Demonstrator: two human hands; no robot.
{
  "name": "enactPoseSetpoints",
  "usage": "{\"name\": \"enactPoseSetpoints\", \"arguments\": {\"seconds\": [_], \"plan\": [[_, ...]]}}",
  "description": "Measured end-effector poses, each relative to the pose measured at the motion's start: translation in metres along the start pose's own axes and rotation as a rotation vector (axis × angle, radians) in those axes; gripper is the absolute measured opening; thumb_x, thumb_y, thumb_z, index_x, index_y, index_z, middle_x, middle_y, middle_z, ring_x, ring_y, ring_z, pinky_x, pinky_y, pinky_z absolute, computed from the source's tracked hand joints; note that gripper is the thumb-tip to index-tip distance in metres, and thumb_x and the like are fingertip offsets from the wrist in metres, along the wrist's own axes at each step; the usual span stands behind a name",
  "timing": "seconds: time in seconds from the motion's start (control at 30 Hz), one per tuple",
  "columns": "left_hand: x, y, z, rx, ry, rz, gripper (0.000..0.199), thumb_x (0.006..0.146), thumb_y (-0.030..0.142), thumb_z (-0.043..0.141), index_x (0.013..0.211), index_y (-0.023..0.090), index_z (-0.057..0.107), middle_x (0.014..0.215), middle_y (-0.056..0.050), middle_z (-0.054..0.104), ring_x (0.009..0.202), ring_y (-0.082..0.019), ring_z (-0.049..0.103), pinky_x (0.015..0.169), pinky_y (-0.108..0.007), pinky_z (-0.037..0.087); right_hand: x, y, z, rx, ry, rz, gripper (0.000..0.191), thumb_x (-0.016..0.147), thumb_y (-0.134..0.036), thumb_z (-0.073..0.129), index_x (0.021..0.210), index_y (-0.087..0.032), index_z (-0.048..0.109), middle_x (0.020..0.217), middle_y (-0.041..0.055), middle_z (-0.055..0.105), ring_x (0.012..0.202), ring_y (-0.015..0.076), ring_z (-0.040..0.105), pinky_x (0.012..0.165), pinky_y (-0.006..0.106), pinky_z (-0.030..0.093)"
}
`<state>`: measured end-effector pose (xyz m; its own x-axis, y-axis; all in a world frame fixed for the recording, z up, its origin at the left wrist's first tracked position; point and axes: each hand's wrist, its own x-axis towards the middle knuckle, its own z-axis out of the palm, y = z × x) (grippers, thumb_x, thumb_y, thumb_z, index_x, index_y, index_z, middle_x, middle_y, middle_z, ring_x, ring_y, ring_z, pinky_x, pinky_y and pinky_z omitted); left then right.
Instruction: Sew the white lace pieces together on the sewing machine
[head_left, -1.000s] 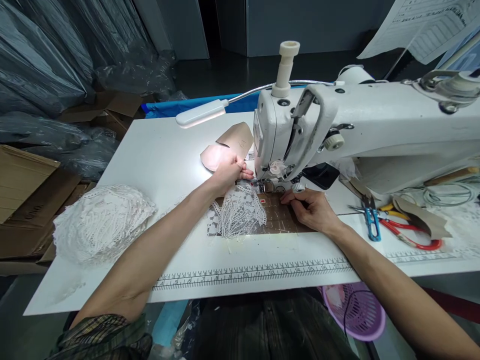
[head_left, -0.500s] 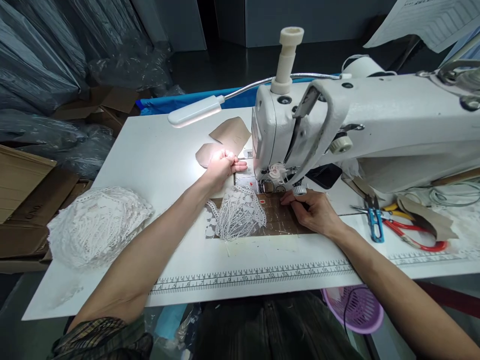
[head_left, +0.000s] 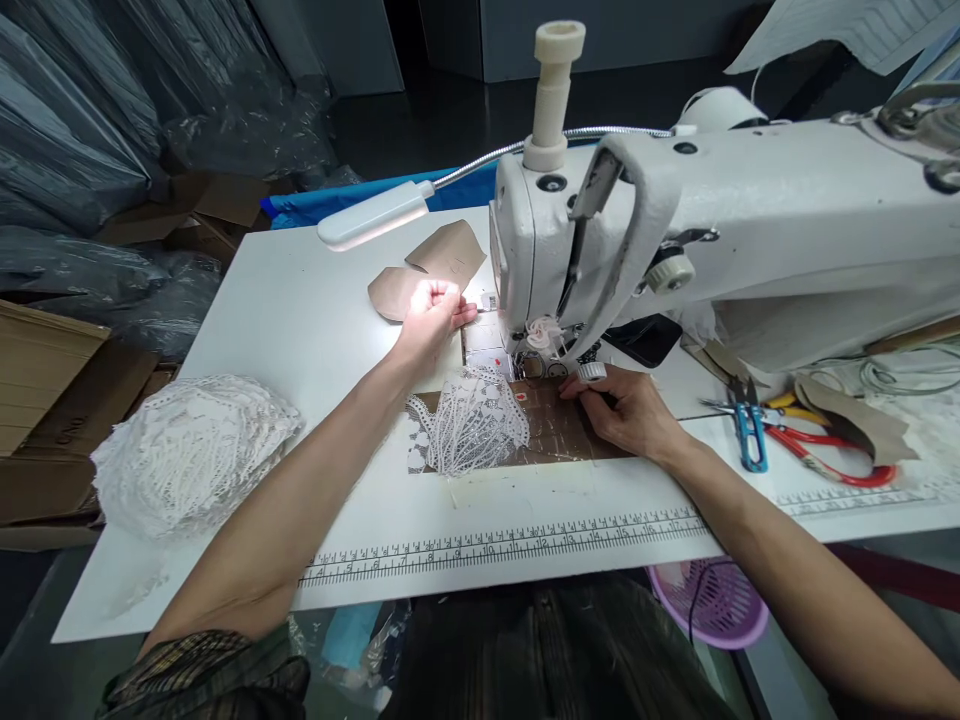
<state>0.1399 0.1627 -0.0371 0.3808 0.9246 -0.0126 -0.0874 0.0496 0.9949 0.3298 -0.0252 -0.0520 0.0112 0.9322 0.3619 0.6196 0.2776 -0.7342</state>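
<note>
My left hand (head_left: 436, 310) is raised beside the sewing machine's needle area, under the lamp's light. Its thumb and forefinger are pinched together and the other fingers loosely bent; whatever lies in the pinch is too small to make out. Below it, a piece of white lace (head_left: 476, 425) lies fanned over the brown bed plate (head_left: 570, 430), its upper edge near the presser foot (head_left: 531, 366). On the plate's right part rests my right hand (head_left: 626, 408), fingers closed, fingertips close to the presser foot. What they may hold is hidden.
The white sewing machine (head_left: 585, 230) spans the right side. A lace heap (head_left: 195, 450) sits at the left; brown paper pieces (head_left: 442, 260) lie behind my left hand. Blue snips (head_left: 750, 435), red-handled scissors (head_left: 832, 455) and a dark phone (head_left: 645, 340) are at right. The lamp (head_left: 375, 215) hangs above.
The whole view has shifted slightly. My left hand has turned a little, its fingers more curled than before. My right hand and the lace stay in about the same place.
</note>
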Motion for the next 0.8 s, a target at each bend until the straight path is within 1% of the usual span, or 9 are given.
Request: {"name": "enactPoseSetpoints", "arguments": {"seconds": [0.07, 0.13, 0.3, 0.4, 0.47, 0.5, 0.6, 0.7, 0.8], "plan": [[-0.003, 0.01, -0.002, 0.198, -0.1, 0.038, 0.024, 0.085, 0.022, 0.062, 0.108, 0.02, 0.054, 0.093, -0.007, 0.063, 0.077, -0.017, 0.066, 0.068, -0.031, 0.058, 0.0, 0.001, 0.0, 0.001, -0.006, -0.011, 0.029, 0.079, -0.004, 0.047, 0.081, -0.021, 0.071, 0.086, 0.0004, 0.072, 0.08, 0.0164, 0.069, 0.073, 0.028, 0.056], [-0.008, 0.025, -0.005, 0.472, -0.184, 0.106, 0.03, 0.087, 0.027, 0.06, 0.116, 0.019, 0.055, 0.097, -0.009, 0.063, 0.075, -0.018, 0.065, 0.062, -0.031, 0.056, 0.0, 0.001, -0.001, -0.007, -0.009, -0.024, 0.029, 0.079, -0.004, 0.047, 0.082, -0.02, 0.071, 0.086, 0.0011, 0.072, 0.079, 0.0163, 0.069, 0.072, 0.028, 0.056], [-0.032, 0.064, -0.006, 1.19, -0.245, 0.528, 0.016, 0.089, 0.023, 0.058, 0.102, 0.018, 0.066, 0.091, -0.007, 0.063, 0.073, -0.019, 0.06, 0.056, -0.03, 0.049, 0.001, -0.002, 0.0, -0.042, -0.048, -0.111, 0.03, 0.081, -0.005, 0.046, 0.092, -0.018, 0.071, 0.092, 0.004, 0.073, 0.083, 0.0171, 0.067, 0.076, 0.031, 0.054], [-0.057, 0.067, 0.001, 1.436, -0.343, 0.637, 0.014, 0.092, 0.022, 0.055, 0.092, 0.015, 0.067, 0.086, -0.008, 0.063, 0.06, -0.015, 0.054, 0.043, -0.027, 0.042, 0.003, -0.003, 0.002, -0.07, -0.144, -0.176, 0.034, 0.085, -0.008, 0.046, 0.106, -0.018, 0.07, 0.1, 0.0064, 0.071, 0.085, 0.0179, 0.066, 0.077, 0.033, 0.053], [-0.078, 0.058, 0.006, 1.458, -0.439, 0.695, 0.021, 0.095, 0.021, 0.05, 0.086, 0.012, 0.067, 0.08, -0.009, 0.062, 0.053, -0.013, 0.052, 0.038, -0.025, 0.041, 0.005, -0.004, 0.005, -0.131, -0.228, -0.222, 0.037, 0.088, -0.01, 0.044, 0.116, -0.019, 0.067, 0.105, 0.0094, 0.067, 0.087, 0.0195, 0.063, 0.077, 0.035, 0.051], [-0.087, 0.052, 0.007, 1.441, -0.494, 0.741, 0.023, 0.096, 0.02, 0.048, 0.084, 0.012, 0.066, 0.079, -0.009, 0.063, 0.055, -0.013, 0.055, 0.038, -0.026, 0.043, 0.006, -0.005, 0.008, -0.176, -0.268, -0.243, 0.038, 0.089, -0.012, 0.044, 0.119, -0.019, 0.065, 0.107, 0.0108, 0.065, 0.089, 0.0208, 0.062, 0.077, 0.037, 0.051], [-0.111, 0.03, 0.006, 1.36, -0.623, 0.906, 0.018, 0.096, 0.019, 0.051, 0.093, 0.01, 0.066, 0.09, -0.011, 0.068, 0.073, -0.018, 0.065, 0.054, -0.031, 0.058, 0.008, -0.01, 0.014, -0.348, -0.342, -0.248, 0.037, 0.092, -0.017, 0.045, 0.125, -0.021, 0.061, 0.109, 0.014, 0.061, 0.09, 0.0251, 0.058, 0.075, 0.041, 0.049], [-0.122, 0.015, -0.001, 1.321, -0.642, 1.059, 0.014, 0.093, 0.017, 0.057, 0.102, 0.008, 0.064, 0.098, -0.013, 0.07, 0.081, -0.02, 0.067, 0.066, -0.036, 0.062, 0.01, -0.017, 0.018, -0.496, -0.376, -0.197, 0.036, 0.092, -0.018, 0.047, 0.126, -0.02, 0.058, 0.11, 0.016, 0.059, 0.09, 0.0276, 0.056, 0.073, 0.043, 0.048], [-0.125, 0.008, -0.006, 1.296, -0.609, 1.113, 0.013, 0.09, 0.012, 0.06, 0.102, 0.007, 0.063, 0.097, -0.013, 0.071, 0.085, -0.021, 0.067, 0.072, -0.036, 0.062, 0.01, -0.02, 0.019, -0.516, -0.38, -0.189, 0.036, 0.091, -0.015, 0.047, 0.125, -0.018, 0.057, 0.11, 0.0165, 0.059, 0.09, 0.0281, 0.056, 0.074, 0.043, 0.048]]}}
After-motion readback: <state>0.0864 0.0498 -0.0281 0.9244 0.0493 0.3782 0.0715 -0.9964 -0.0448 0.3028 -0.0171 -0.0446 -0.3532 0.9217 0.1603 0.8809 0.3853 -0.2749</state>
